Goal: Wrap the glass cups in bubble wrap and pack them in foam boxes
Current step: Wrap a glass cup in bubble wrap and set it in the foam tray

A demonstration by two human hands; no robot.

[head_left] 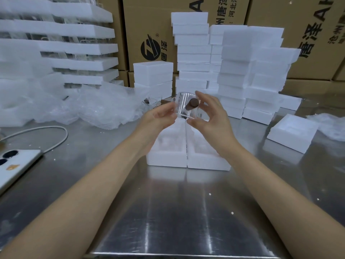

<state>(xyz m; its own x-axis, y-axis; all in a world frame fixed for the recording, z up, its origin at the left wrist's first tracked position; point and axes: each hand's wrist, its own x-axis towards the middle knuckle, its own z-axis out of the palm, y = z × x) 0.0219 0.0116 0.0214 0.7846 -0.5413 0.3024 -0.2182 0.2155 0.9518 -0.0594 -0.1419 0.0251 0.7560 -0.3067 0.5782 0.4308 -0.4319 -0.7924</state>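
Note:
A clear glass cup [183,106] with a dark brown handle is held up in the air between both hands, tilted on its side. My left hand [158,118] pinches its left rim with the fingertips. My right hand [211,114] grips its right side, fingers curled over the top and thumb under the base. Directly below, an open foam box [168,157] lies on the steel table beside its other half [207,161]. Another glass cup [149,102] stands behind my left hand. A heap of bubble wrap [104,107] lies at the left.
Stacks of white foam boxes [248,71] rise at the back right, with cardboard cartons behind. Foam trays of glassware [74,45] are stacked at the back left. A phone [15,165] with a cable lies at the left edge. A lone foam box [291,133] sits to the right.

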